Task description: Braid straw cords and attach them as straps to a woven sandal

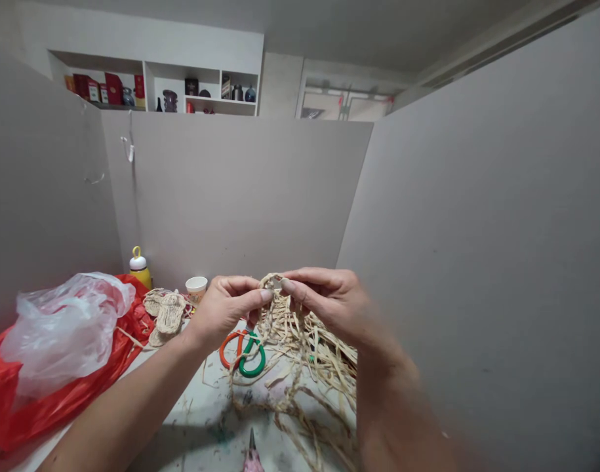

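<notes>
Two tight pinches on the straw braid (269, 280), our left hand (231, 303) and right hand (329, 298); if we pull unevenly, it could loosen or fray

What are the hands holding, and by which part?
The left hand and right hand both pinch a straw-coloured cord at its raised upper bend.

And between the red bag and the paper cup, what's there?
Woven straw pieces lie between the red bag and the paper cup, in the head view.
</notes>
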`<move>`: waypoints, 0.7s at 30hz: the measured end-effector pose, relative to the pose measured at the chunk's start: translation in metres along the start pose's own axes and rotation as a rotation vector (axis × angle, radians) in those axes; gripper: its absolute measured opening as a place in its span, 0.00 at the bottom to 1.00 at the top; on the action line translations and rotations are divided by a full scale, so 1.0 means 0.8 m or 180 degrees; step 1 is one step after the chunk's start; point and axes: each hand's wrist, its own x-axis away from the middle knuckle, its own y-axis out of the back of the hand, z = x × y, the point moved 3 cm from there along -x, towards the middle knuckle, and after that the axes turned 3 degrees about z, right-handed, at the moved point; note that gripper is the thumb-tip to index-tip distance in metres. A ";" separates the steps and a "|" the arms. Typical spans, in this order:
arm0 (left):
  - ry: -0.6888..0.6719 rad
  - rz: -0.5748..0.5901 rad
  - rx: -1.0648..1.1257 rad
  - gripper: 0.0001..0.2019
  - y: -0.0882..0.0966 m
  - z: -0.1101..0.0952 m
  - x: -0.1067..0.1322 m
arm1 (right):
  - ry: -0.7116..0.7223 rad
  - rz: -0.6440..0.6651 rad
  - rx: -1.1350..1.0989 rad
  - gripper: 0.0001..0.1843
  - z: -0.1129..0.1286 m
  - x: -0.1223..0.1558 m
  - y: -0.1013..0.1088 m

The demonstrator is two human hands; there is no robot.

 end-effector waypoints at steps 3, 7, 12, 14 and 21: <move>-0.0110 -0.0109 -0.0018 0.07 0.001 0.000 0.000 | 0.0186 0.0013 0.0319 0.15 0.002 0.000 -0.001; -0.0251 -0.0274 -0.0072 0.08 0.003 0.001 0.001 | 0.0176 -0.0010 0.0307 0.15 0.006 0.000 -0.007; -0.0344 -0.0440 -0.0023 0.08 0.002 0.000 0.004 | 0.0092 -0.0045 -0.0110 0.08 0.010 -0.001 -0.017; -0.0360 -0.0490 0.0034 0.08 0.001 0.000 0.005 | 0.0122 -0.0043 -0.0151 0.07 0.010 -0.002 -0.019; -0.0442 -0.0728 0.0273 0.07 0.005 0.004 0.002 | 0.0278 -0.0094 0.0037 0.10 0.009 -0.003 -0.021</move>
